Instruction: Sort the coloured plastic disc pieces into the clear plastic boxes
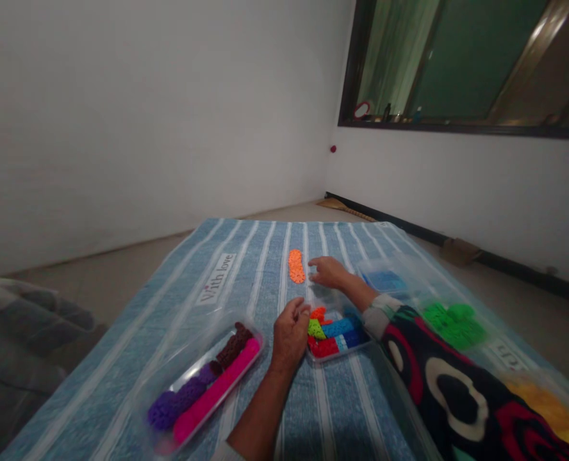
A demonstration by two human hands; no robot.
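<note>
A row of overlapping orange plastic discs (296,266) lies flat on the striped cloth, pointing away from me. My right hand (330,273) is just right of it, fingers apart, with nothing visible between them. Closer to me stands a small clear plastic container (345,352). It holds rows of stacked discs in red, lime green, light blue and dark blue, with orange ones (318,314) at its far left corner. My left hand (291,333) is at this container's left edge, its fingers curled at the rim; the fingertips are partly hidden.
A long clear tray (143,397) at the left holds stacked purple, brown and pink discs. To the right are containers of blue discs (385,282), green discs (455,324) and yellow discs (553,410). A grey fabric-covered shape (20,346) is beyond the table's left edge.
</note>
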